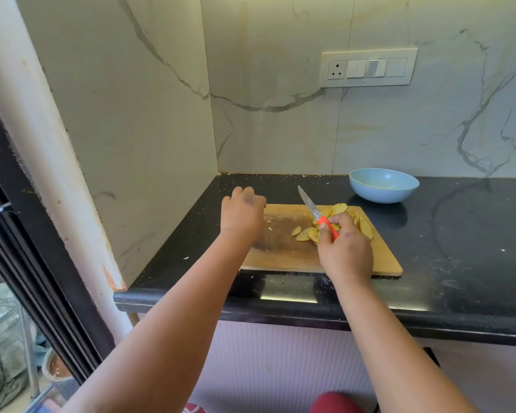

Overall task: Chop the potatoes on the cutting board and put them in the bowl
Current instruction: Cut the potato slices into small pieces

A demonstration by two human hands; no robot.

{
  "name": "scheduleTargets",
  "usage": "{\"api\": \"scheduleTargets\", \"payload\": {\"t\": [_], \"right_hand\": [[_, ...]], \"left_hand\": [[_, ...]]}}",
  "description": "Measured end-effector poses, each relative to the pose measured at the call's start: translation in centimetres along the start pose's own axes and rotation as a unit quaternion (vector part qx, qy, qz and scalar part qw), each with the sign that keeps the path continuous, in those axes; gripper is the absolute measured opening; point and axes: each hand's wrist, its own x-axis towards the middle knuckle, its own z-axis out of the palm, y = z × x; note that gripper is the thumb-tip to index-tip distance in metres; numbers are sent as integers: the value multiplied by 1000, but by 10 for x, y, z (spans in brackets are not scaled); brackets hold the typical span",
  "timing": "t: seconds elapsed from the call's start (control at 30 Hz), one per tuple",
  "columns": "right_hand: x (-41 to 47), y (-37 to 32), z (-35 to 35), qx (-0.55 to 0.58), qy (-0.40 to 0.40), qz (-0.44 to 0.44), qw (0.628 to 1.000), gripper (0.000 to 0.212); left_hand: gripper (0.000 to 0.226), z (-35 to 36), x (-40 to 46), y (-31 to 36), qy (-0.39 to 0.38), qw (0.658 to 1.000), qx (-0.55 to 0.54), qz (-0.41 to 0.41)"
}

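A wooden cutting board [283, 251] lies on the black counter. Several yellow potato slices [338, 208] are piled on its far right part. My right hand [346, 248] grips the red handle of a knife [309, 205], its blade pointing up and away to the left, and it also touches the slices. My left hand [242, 214] hovers over the board's far left corner with fingers curled downward; what lies under them is hidden. A light blue bowl [383, 189] stands empty behind the board to the right.
The black counter [459, 248] extends to the right and is speckled with crumbs. Marble walls close the corner at the back and left. A switch panel [368, 67] sits on the back wall. A white pillar [42, 150] stands at the left.
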Motion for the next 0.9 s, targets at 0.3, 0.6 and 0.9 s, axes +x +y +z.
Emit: {"api": "scheduleTargets", "payload": {"t": [0.3, 0.6, 0.9], "right_hand": [[2, 1, 1, -6, -7, 1, 1000, 12], [3, 1, 2, -11, -18, 0, 1000, 11], [2, -1, 1, -9, -24, 2, 1000, 10]], "left_hand": [[39, -9, 3, -21, -97, 963, -248, 23], [7, -10, 6, -28, 107, 951, -286, 39], [11, 9, 4, -31, 57, 974, -217, 15]]}}
